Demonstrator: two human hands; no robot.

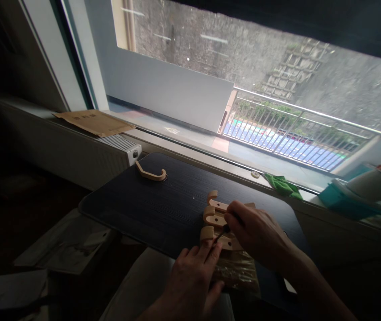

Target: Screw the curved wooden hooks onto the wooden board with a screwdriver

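Three pale wooden hooks lie side by side, their curled ends to the left: a far hook (212,196), a middle hook (209,216) and a near hook (207,233). Dark round holes show in their flat parts. My right hand (252,223) is closed around a dark-handled screwdriver (225,229), whose thin shaft slants down to the near hook. Its tip is hidden by my left fingers. My left hand (195,272) grips the near hook by its curled end, beside the shaft. Under the hooks is a brown, shiny plastic-wrapped packet (235,269).
A separate wooden hook (152,174) lies at the far left of the black table (137,203). On the windowsill are a green cloth (282,186) and a teal container (339,200). A brown envelope (93,122) rests on the white radiator (117,145).
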